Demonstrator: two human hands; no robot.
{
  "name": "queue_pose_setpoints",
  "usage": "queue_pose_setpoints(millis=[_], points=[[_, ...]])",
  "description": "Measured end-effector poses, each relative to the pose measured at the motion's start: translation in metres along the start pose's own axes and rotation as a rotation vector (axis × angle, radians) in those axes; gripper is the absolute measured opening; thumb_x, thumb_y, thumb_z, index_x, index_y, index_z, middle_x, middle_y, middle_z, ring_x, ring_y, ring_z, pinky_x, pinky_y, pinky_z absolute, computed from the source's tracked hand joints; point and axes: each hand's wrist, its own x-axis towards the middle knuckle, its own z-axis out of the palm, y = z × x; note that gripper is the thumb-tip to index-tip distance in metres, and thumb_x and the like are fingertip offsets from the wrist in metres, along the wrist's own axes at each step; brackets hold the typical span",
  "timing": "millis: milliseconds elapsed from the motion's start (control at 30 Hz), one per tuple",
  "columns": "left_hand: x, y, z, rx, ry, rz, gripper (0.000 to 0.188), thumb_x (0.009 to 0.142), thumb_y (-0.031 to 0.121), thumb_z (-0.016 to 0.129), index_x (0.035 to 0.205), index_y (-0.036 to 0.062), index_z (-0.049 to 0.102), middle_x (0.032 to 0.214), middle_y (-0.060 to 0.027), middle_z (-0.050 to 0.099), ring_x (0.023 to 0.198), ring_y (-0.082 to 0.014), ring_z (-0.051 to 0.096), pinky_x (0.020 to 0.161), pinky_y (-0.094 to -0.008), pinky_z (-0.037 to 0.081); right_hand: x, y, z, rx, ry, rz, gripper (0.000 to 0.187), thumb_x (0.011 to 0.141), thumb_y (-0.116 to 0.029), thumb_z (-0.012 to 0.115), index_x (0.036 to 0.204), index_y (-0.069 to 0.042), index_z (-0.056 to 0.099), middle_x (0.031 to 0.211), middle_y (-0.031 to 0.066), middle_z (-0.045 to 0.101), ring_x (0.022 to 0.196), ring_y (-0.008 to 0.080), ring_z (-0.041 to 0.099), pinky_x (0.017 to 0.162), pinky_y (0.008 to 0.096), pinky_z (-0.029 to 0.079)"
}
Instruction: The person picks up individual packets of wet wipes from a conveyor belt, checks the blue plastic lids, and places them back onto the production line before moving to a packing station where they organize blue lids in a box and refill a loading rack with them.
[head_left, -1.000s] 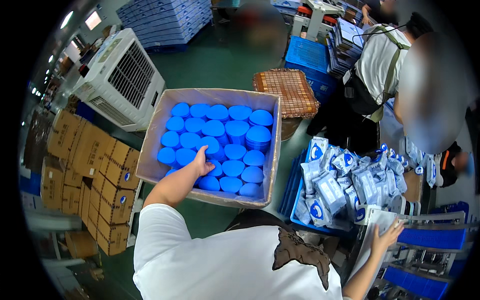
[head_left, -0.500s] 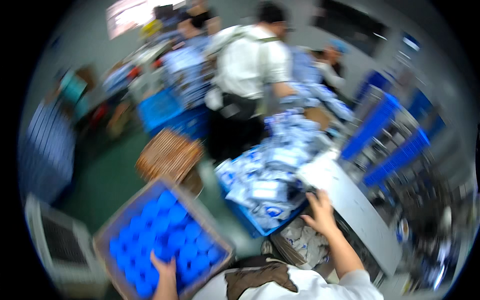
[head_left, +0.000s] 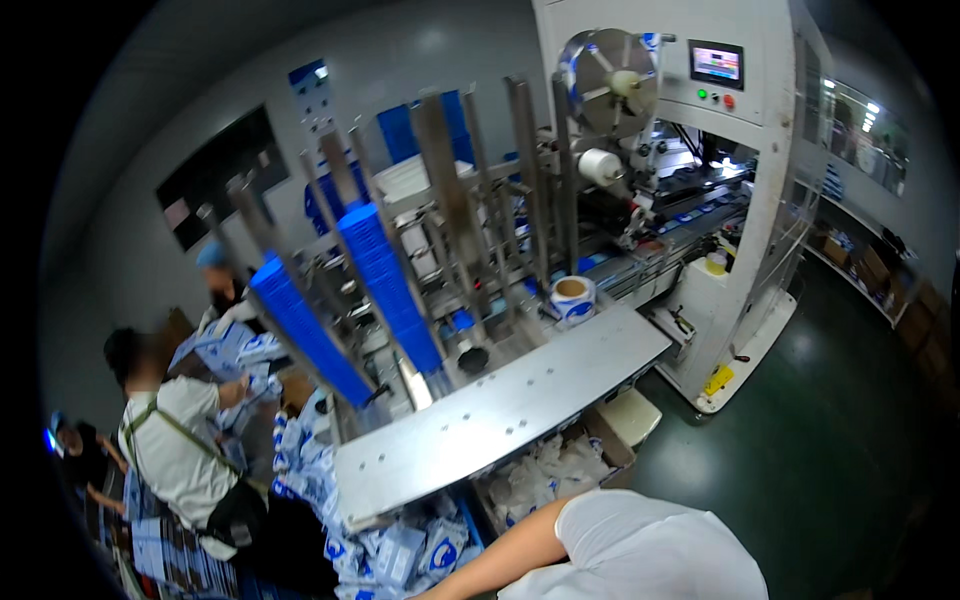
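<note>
Neither of my hands shows. My right forearm [head_left: 510, 548] runs from the white sleeve down to the lower edge, and the hand itself is cut off. Nearest to that arm lies a heap of white and blue packets [head_left: 400, 555] in a blue crate. Just beyond the arm stands a carton [head_left: 622, 470] holding crumpled pale plastic [head_left: 545, 475]. Over these boxes extends a flat metal plate [head_left: 500, 405], the front shelf of a machine. Two tall stacks of blue pieces, a left stack [head_left: 310, 335] and a right stack [head_left: 390, 290], lean between upright metal guides.
A large white packaging machine [head_left: 770, 90] with a film reel [head_left: 610, 80] and a screen [head_left: 716, 65] stands at the right. A label roll [head_left: 573, 298] rests by the plate. A co-worker in white [head_left: 185, 440] is at the left. Green floor [head_left: 760, 470] spreads on the right.
My view has swung right, toward the machine. The carton of blue pieces by my left hand has left the picture, as have both hands.
</note>
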Motion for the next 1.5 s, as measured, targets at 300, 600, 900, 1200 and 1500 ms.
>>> queue_pose_setpoints(millis=[300,600,900,1200,1500], points=[[0.063,-0.065,0.197,0.285,-0.439,-0.095,0.067,0.075,0.041,0.054,0.13,0.0092,0.037,0.13,-0.0127,0.044,0.114,-0.0309,0.047,0.096,-0.0462,0.039,-0.081,0.007,-0.247,-0.274,0.194,0.235,0.129,0.043,-0.032,0.08,0.141,-0.001,0.002,0.124,0.0252,0.032,0.116,0.0389,0.034,0.102,0.0385,0.026],[0.082,-0.114,0.277,0.507,-0.639,-0.12,0.07,0.074,0.041,0.055,0.132,0.0086,0.034,0.131,-0.0127,0.042,0.117,-0.0312,0.045,0.098,-0.0465,0.037,-0.158,0.055,-0.313,-0.276,0.193,0.377,0.125,0.043,-0.035,0.081,0.142,-0.007,0.01,0.132,0.0284,0.025,0.124,0.0421,0.028,0.102,0.0459,0.025],[0.076,-0.09,0.262,-0.014,-0.579,-0.621,0.078,0.074,0.059,0.053,0.134,0.015,0.032,0.133,-0.0126,0.039,0.122,-0.0291,0.04,0.105,-0.0462,0.027,-0.104,0.036,-0.336,-1.308,-0.039,-0.481,0.063,0.073,-0.022,0.058,0.133,-0.025,0.038,0.121,0.0138,0.043,0.118,0.0325,0.041,0.097,0.0551,0.032],[0.019,-0.041,0.184,-0.083,-0.225,-0.096,0.078,0.086,0.064,0.032,0.127,-0.0018,0.036,0.127,-0.023,0.044,0.115,-0.0322,0.046,0.099,-0.043,0.037,0.125,-0.14,-0.551,-1.711,0.734,-0.454,0.119,0.046,-0.03,0.083,0.142,-0.013,0.016,0.122,0.0212,0.035,0.116,0.0374,0.036,0.095,0.0487,0.032],[-0.038,-0.069,0.076,-0.316,0.131,0.026,0.062,0.087,0.059,0.04,0.115,0.005,0.051,0.118,-0.0192,0.054,0.104,-0.0316,0.056,0.087,-0.0423,0.046,0.138,-0.135,-0.577,-2.227,0.377,0.302,0.112,0.056,-0.041,0.082,0.143,-0.021,0.014,0.127,0.0129,0.044,0.123,0.0285,0.039,0.103,0.0644,0.004]])
